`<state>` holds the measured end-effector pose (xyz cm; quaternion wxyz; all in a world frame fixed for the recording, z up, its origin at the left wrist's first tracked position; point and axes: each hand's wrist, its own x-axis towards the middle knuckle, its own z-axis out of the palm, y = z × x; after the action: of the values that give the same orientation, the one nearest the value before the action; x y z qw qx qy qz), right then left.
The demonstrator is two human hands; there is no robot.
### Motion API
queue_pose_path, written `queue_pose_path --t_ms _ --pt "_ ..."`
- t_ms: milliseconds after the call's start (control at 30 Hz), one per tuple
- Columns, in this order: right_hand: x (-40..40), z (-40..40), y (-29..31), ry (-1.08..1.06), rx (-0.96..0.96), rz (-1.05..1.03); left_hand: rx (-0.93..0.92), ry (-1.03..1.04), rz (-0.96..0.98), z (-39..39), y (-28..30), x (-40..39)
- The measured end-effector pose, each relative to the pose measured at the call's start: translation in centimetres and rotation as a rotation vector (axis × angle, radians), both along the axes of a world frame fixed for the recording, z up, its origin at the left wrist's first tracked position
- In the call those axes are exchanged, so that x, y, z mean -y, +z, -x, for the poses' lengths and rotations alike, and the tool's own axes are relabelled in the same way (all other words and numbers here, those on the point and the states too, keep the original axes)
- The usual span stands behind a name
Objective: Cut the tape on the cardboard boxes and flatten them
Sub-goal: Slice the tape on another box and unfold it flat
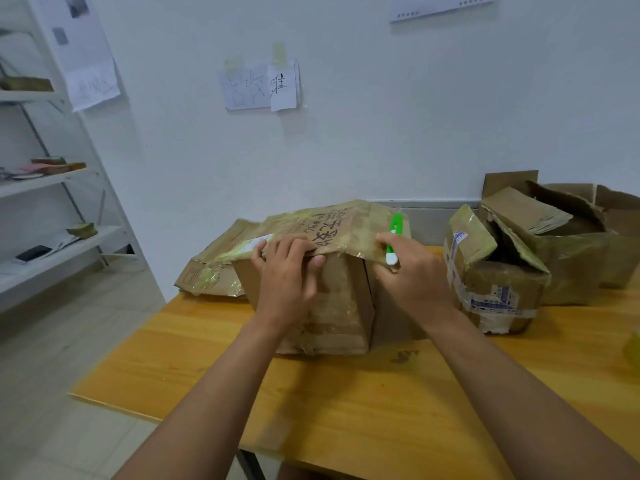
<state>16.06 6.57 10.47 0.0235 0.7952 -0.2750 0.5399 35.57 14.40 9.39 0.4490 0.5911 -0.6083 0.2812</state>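
A cardboard box (332,299) stands near the far edge of the wooden worktop (346,403), about midway along it, its top flap (346,225) lifted and covered in glossy yellowish tape, with large dark Chinese characters printed across it and a pale shipping label near its left end; the print is too blurred to read. What the box holds is hidden by the flap. The left hand (287,275) grips the flap's near edge, fingers curled over the top and thumb beneath. The right hand (412,271) has its grip closed round a green and white box cutter (393,239), which points up and away, the fingers also touching the flap's right corner. Just behind the box toward the worktop's far left corner lies a flatter taped carton (211,271). Toward the far right edge stands a smaller box (491,271) wrapped in tape with blue printing, its top torn open, and touching it behind is a larger torn-open carton (571,237) with flaps splayed; their insides are not visible. On the wall (346,133) beyond, two taped paper notes (261,86) bear handwritten characters. A white shelf rack (62,202) stands at left, holding small items.
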Motion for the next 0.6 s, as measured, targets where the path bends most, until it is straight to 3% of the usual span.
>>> queue_pose_path --t_ms 133,233,300,400,600 --pt "-1.4 -0.3 2.3 -0.088 -0.060 0.339 0.021 -0.009 -0.069 -0.3 0.9 -1.8" --pt "-3.0 -1.4 3.1 -0.132 -0.154 0.474 0.119 -0.053 -0.101 0.8 1.0 -2.6" --pt "-3.8 -2.2 3.2 -0.093 -0.200 0.500 0.071 -0.057 -0.089 1.1 0.8 -2.7" --pt "-4.2 -2.0 3.4 0.055 -0.110 0.343 -0.072 -0.020 -0.033 1.0 0.9 -2.9" --pt "-4.1 0.2 2.1 0.126 0.402 -0.166 -0.236 -0.009 0.018 1.4 1.0 -3.6"
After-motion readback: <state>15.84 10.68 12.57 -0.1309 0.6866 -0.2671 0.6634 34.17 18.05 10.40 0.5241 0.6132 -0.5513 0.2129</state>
